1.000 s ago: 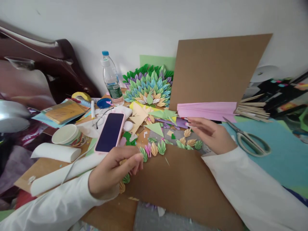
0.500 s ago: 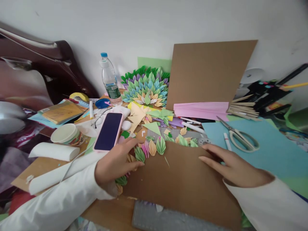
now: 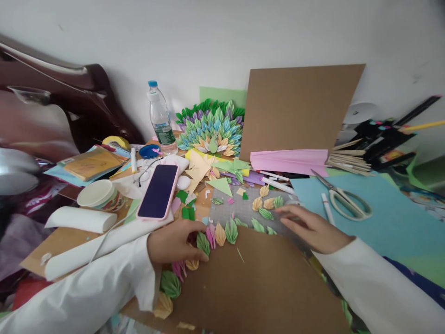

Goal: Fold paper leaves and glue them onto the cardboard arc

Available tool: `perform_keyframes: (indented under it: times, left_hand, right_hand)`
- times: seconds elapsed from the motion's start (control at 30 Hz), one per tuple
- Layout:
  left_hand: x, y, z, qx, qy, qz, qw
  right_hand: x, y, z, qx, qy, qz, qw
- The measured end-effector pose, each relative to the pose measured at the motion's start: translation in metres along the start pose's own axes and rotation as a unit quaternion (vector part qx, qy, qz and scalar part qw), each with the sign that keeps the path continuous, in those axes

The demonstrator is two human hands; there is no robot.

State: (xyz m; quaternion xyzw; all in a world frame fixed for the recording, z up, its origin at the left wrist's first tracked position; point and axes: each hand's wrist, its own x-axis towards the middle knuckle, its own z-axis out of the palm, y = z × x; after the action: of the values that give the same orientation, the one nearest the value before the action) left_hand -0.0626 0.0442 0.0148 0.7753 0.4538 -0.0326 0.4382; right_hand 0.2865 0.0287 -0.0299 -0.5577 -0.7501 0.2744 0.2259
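A brown cardboard sheet [image 3: 257, 283] lies flat in front of me, with folded paper leaves [image 3: 222, 233] in green, pink and orange sticking out along its far and left edges. My left hand [image 3: 175, 241] rests on the sheet's far left corner, fingers curled onto the leaves there. My right hand [image 3: 309, 227] lies flat with fingers stretched out at the sheet's far right corner, beside several loose leaves [image 3: 266, 204] on a grey mat [image 3: 236, 211].
A pink-cased phone [image 3: 158, 191] lies screen up near my left hand. Scissors [image 3: 342, 198] rest on blue paper [image 3: 392, 218]. A paper peacock fan [image 3: 211, 127], water bottle [image 3: 160, 118], upright cardboard [image 3: 299, 109], pink paper [image 3: 290, 161], paper cup [image 3: 99, 195] and white rolls [image 3: 81, 220] crowd the table.
The cardboard sheet has come nearer to me, uncovering more grey mat and leaves. My right hand went from the pink paper to the sheet's right corner. My left hand stayed at the left corner.
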Motion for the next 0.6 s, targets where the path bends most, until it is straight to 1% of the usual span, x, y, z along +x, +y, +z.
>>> perform_keyframes:
  times: [0.1, 0.17, 0.27, 0.37, 0.47, 0.53, 0.6]
  left_hand:
    - [0.002, 0.0, 0.0, 0.0, 0.025, 0.002, 1.0]
    - [0.006, 0.0, -0.002, -0.002, 0.042, 0.005, 0.999]
    - [0.013, -0.002, -0.003, 0.006, 0.057, 0.009, 0.998]
    - [0.02, -0.003, -0.001, 0.018, 0.058, 0.016, 0.998]
    - [0.019, -0.003, -0.001, 0.029, 0.063, 0.025, 0.997]
    - [0.013, -0.001, -0.005, 0.052, 0.078, 0.046, 0.995]
    - [0.006, 0.004, -0.015, 0.088, 0.095, 0.073, 0.989]
  right_hand:
    - [0.014, 0.0, 0.003, 0.007, 0.033, -0.027, 0.999]
    - [0.02, -0.005, 0.005, 0.009, 0.021, -0.044, 0.999]
    - [0.022, -0.014, 0.007, 0.005, -0.016, -0.062, 0.998]
    - [0.022, -0.016, 0.008, -0.011, -0.017, -0.069, 0.997]
    - [0.02, -0.015, 0.004, -0.022, -0.013, -0.073, 0.997]
    - [0.015, -0.019, -0.002, -0.025, -0.013, -0.08, 0.996]
    - [0.005, -0.029, -0.009, -0.023, -0.008, -0.089, 0.996]
